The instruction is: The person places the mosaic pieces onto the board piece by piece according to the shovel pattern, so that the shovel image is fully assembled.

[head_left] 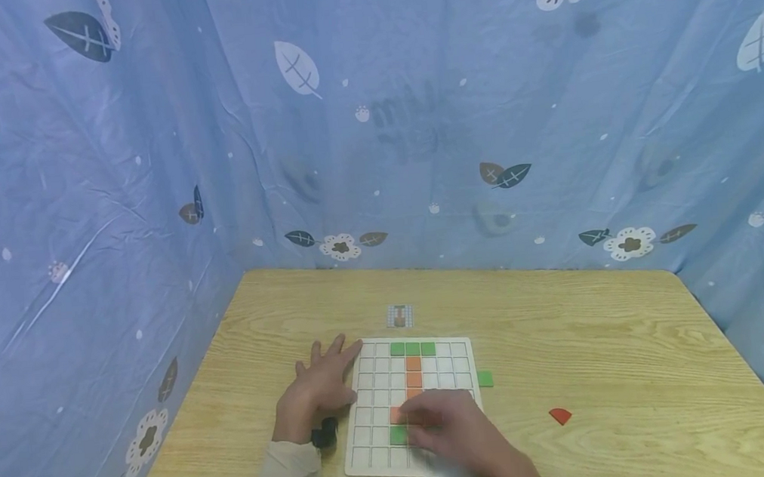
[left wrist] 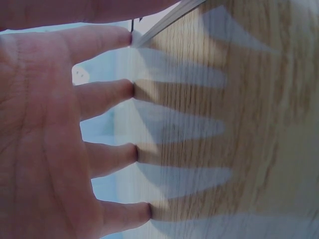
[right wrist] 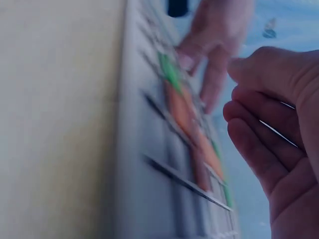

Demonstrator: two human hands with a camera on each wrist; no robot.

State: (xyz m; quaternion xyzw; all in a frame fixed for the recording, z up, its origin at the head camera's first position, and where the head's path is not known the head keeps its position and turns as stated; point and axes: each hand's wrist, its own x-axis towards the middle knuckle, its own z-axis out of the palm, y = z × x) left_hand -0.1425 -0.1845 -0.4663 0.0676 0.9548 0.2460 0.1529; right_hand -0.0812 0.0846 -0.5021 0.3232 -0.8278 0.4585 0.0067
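Note:
A white grid board [head_left: 376, 455] lies on the table, with green tiles [head_left: 413, 349] in a row near its far edge and orange tiles [head_left: 413, 380] in a column below them. Lower on the board are another orange tile, a green tile [head_left: 398, 435] and a red patch partly covered by my right hand [head_left: 449, 422]. That hand hovers over the board, fingers loosely bent; nothing shows between thumb and fingers in the right wrist view. My left hand [head_left: 320, 384] spreads beside the board's left edge, fingertips on the table [left wrist: 269, 129], the index fingertip at the board's corner.
A small card [head_left: 399, 316] with a printed grid pattern lies beyond the board. To the right are a loose green tile [head_left: 485, 379] by the board's edge and a red wedge-shaped piece [head_left: 560, 415]. A patterned blue curtain [head_left: 415, 152] stands behind and beside the table.

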